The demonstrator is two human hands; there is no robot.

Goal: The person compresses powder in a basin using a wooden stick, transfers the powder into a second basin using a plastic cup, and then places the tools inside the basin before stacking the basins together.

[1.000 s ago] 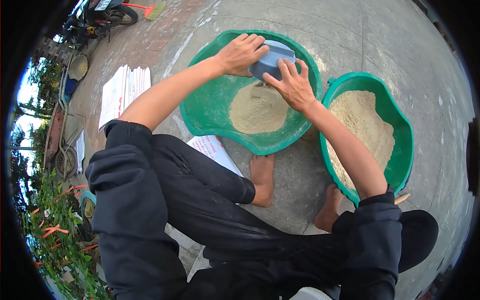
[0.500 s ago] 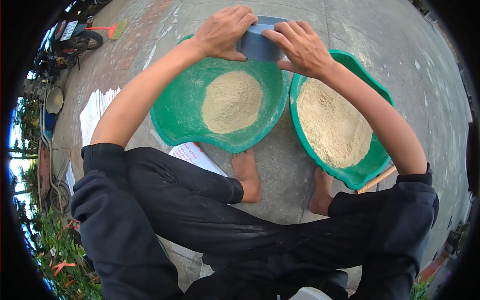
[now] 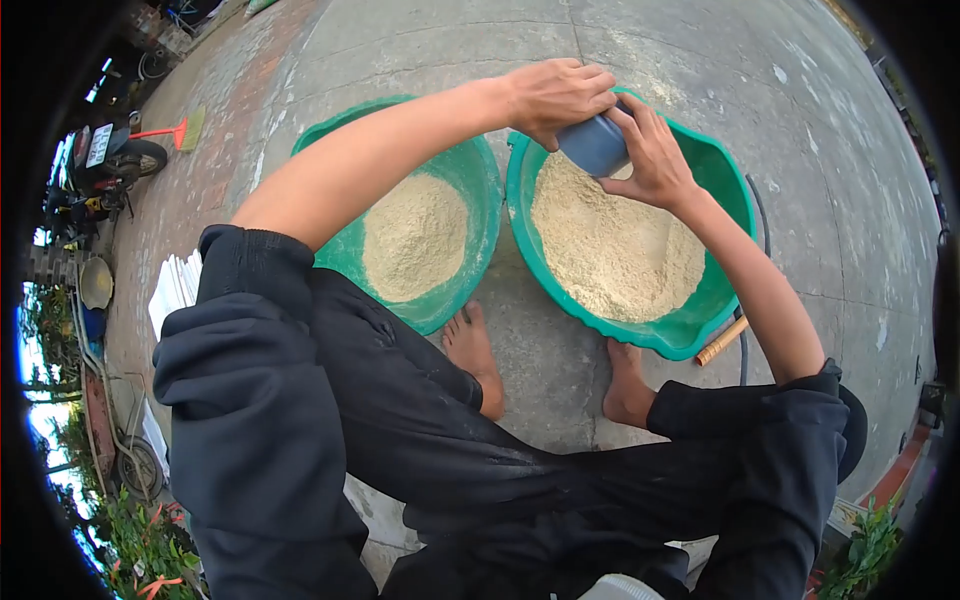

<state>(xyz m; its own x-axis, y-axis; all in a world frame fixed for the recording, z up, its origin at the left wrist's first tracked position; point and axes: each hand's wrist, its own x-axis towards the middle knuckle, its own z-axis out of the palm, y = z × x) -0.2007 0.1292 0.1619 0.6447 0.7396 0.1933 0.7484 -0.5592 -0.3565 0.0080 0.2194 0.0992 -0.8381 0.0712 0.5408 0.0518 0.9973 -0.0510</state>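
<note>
A grey-blue, round-walled container (image 3: 594,146), tilted, is held over the far part of the right green basin (image 3: 715,170). My left hand (image 3: 562,98) grips its far left side, and my right hand (image 3: 650,160) has thumb and fingers around its right side. What is inside the container is hidden. Below it, pale beige meal (image 3: 620,250) fills much of the right basin. A smaller heap of finer-looking pale powder (image 3: 415,238) lies in the left green basin (image 3: 482,215), partly behind my left forearm.
My bare feet rest on the concrete near the basins. A light brown stick-like handle (image 3: 722,341) and a dark hose (image 3: 762,215) lie by the right basin. White folded sacks (image 3: 176,290) stand at the left. Farther off are a broom (image 3: 187,130) and a motorbike (image 3: 125,160).
Both hands have carried the container rightward, from above the left basin's far edge to over the right basin. The camera view has also shifted, so the basins sit farther left.
</note>
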